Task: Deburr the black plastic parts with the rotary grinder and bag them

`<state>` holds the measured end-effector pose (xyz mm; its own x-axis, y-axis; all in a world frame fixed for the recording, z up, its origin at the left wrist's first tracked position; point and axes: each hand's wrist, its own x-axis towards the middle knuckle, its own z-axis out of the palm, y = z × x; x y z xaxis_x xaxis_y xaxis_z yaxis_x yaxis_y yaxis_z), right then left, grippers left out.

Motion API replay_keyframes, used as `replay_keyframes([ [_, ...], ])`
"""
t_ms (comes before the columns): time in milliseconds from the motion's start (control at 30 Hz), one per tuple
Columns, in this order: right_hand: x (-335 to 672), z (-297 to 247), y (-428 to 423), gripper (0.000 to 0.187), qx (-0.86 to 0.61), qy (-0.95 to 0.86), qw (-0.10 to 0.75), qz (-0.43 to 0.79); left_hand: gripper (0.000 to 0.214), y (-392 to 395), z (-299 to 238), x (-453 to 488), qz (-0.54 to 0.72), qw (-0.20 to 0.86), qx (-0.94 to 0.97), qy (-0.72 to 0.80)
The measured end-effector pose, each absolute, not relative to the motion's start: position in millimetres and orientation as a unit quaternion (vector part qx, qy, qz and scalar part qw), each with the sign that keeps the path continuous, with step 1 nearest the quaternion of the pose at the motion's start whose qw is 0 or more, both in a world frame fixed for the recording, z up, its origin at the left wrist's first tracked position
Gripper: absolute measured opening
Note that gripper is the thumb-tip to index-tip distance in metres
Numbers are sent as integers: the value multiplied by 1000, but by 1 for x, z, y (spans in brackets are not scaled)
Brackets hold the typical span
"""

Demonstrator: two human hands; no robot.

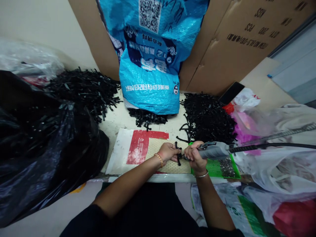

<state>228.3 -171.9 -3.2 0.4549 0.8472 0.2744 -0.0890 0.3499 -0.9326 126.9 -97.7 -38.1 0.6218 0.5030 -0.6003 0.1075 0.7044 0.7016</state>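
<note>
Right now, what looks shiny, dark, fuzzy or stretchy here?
Head view: white shine on the blue bag and black bag; head view: the dark shirt shows almost no folds; head view: tiny bits in the green tray blur together; head view: the edges look stretched.

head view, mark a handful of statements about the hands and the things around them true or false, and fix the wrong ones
1. The right hand grips a grey power tool. True.
2. The left hand holds the tool's cable. False: it holds a thin black part near the tool's tip.
3. The blue sack has brown cardboard behind it. True.
4. The green tray lies to the left of the left hand. False: it lies to the right of it.
5. The big bag at the far left is white. False: it is black.
</note>
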Motion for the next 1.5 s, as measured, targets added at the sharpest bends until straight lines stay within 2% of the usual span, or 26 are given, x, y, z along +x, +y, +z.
replay_keyframes([
  [200, 222, -5, -176, 21, -496, -408, 683, 347, 28, -97, -40, 125, 107, 819, 389, 408],
  [267, 226, 6, -179, 24, -485, -407, 698, 334, 29, -98, -40, 126, 108, 820, 387, 409],
  [433, 271, 32, -184, 25, -467, -327, 806, 162, 26, -100, -40, 126, 121, 821, 383, 405],
  [567, 314, 19, -179, 26, -508, -242, 821, 97, 23, -98, -39, 122, 107, 836, 379, 382],
  [800, 331, -7, -167, 30, -533, -234, 805, 113, 31, -94, -44, 119, 97, 846, 379, 363],
  [1167, 334, -14, -166, 29, -553, -242, 788, 121, 15, -94, -45, 121, 84, 841, 380, 377],
  [1500, 333, -12, -165, 31, -547, -248, 790, 122, 17, -93, -41, 120, 76, 841, 374, 383],
])
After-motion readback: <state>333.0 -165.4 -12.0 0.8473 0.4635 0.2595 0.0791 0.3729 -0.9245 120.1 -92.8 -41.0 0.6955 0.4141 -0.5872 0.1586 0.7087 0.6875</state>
